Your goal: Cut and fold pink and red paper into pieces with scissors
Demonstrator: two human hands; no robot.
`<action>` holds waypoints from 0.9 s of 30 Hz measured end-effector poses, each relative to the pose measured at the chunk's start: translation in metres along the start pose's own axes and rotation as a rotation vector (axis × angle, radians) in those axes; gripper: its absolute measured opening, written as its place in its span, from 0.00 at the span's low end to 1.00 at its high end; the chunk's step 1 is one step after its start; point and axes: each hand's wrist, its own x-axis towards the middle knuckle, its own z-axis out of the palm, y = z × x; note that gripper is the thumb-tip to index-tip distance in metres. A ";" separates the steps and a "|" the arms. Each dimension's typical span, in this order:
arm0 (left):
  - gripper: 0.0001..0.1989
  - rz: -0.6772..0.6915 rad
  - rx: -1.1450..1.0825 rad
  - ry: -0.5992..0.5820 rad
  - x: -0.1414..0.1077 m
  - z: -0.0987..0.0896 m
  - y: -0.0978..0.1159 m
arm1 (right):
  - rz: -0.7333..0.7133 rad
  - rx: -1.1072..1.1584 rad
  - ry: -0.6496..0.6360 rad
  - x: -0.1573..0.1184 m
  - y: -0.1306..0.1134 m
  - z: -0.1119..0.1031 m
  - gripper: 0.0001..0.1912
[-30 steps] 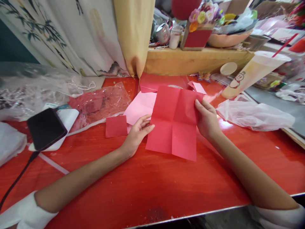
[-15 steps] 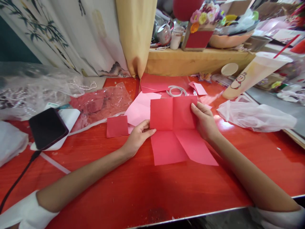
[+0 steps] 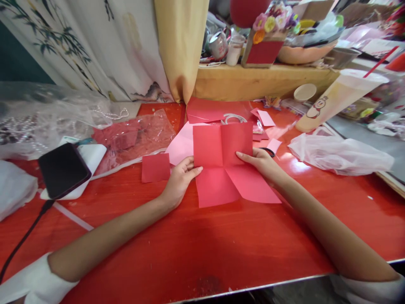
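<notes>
Between my hands is a sheet of red paper (image 3: 207, 145), creased into quarters and cut along the lower middle crease, so its two lower flaps spread apart. My left hand (image 3: 180, 179) pinches its left edge near the middle crease, thumb in front. On the right edge my right hand (image 3: 262, 162) grips the upper half, thumb on the front and fingers behind, partly hidden. A small red paper square (image 3: 155, 168) lies left of the sheet. Pink paper (image 3: 180, 145) shows partly behind it. A black loop, maybe a scissors handle (image 3: 268, 151), sits just behind my right hand.
A black phone (image 3: 65, 171) with a cable lies at the left, near a clear plastic bag (image 3: 136, 135). Behind the sheet are a coil of white cord (image 3: 233, 118) and more red paper (image 3: 218, 109). A tall drink cup (image 3: 338, 101) and a crumpled plastic bag (image 3: 341, 154) are at the right.
The sheet has shifted slightly left and away from me. My right hand has slid down its right edge, and the black loop behind it now shows.
</notes>
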 end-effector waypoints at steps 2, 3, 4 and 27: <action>0.14 0.006 0.017 -0.020 0.000 0.000 -0.001 | 0.001 0.006 0.004 0.001 0.001 -0.001 0.14; 0.13 0.010 0.024 -0.021 0.000 0.000 -0.001 | 0.000 0.010 -0.001 0.001 0.001 -0.001 0.14; 0.13 0.014 0.028 -0.018 0.000 0.000 -0.002 | -0.001 0.016 -0.009 0.001 0.001 -0.001 0.14; 0.05 0.030 -0.009 0.065 -0.001 -0.001 0.002 | 0.103 -0.108 -0.128 0.000 -0.005 -0.015 0.13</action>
